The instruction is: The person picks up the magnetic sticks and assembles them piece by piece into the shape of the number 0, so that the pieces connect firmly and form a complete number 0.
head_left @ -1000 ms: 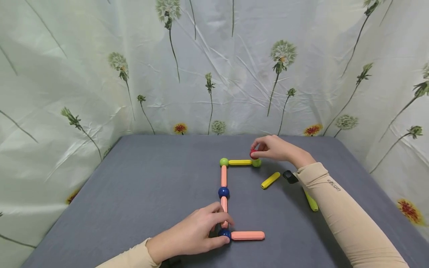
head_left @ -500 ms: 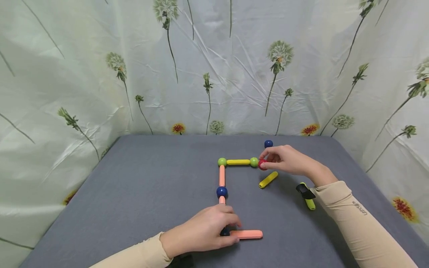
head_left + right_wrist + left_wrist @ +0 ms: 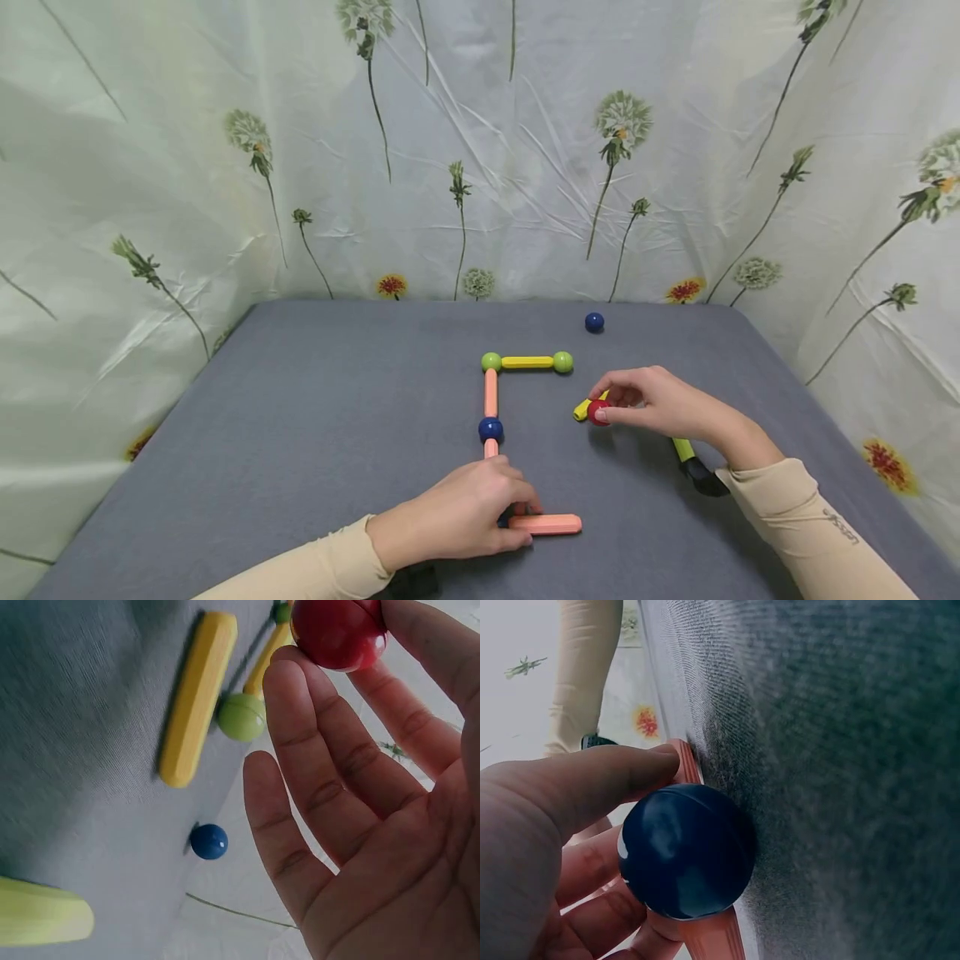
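Observation:
My right hand (image 3: 651, 403) pinches a red ball (image 3: 598, 412) between thumb and fingers, just above a loose yellow stick (image 3: 199, 697). The left hand (image 3: 465, 510) rests low at the front, its thumb and forefinger pinching the left end of a pink stick (image 3: 553, 524). That end meets a dark blue ball (image 3: 688, 851), mostly hidden by the hand in the head view. From there a pink stick (image 3: 491, 448) runs back to another blue ball (image 3: 491, 429), a further pink stick (image 3: 491, 393), a green ball (image 3: 491, 362), a yellow stick (image 3: 527, 362) and a second green ball (image 3: 562, 362).
A loose blue ball (image 3: 594, 322) lies near the back edge of the grey table (image 3: 337, 400). One lime-green stick (image 3: 683, 449) lies by the right wrist, partly hidden by the black wrist strap (image 3: 703, 478). A flower-print curtain (image 3: 420, 167) stands behind.
The right hand has brought the red ball away from the far green ball, rightward and nearer, uncovering the back blue ball. My left hand has shifted right, from the blue ball onto the pink stick.

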Demonstrator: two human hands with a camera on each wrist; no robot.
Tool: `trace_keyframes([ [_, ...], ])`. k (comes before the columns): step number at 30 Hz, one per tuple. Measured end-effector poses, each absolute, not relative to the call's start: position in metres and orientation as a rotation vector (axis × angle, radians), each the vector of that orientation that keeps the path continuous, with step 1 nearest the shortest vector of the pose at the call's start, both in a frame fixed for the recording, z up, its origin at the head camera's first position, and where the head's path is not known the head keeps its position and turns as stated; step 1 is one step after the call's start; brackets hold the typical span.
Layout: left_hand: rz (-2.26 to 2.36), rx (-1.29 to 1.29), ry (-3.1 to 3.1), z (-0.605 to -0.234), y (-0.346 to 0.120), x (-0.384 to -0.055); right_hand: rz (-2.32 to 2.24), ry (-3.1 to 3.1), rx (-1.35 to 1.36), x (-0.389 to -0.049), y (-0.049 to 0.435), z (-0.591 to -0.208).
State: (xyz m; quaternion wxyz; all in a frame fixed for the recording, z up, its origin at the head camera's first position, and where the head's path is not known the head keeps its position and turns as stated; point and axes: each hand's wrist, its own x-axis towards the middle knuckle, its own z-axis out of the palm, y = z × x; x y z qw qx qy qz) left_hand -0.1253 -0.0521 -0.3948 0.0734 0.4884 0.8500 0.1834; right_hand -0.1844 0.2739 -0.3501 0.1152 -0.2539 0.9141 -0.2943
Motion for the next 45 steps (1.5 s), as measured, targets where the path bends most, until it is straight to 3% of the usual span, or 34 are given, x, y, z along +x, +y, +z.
trace_keyframes([
  [16,0.57,1.466,2.537,-0.394,-0.05,-0.128,-0.942,2.482,-0.82,-0.155,0.265,-0.368],
  [45,0.615,1.452,2.534,-0.398,-0.052,-0.126,-1.047,2.284,-0.77,-0.141,0.261,-0.381],
])
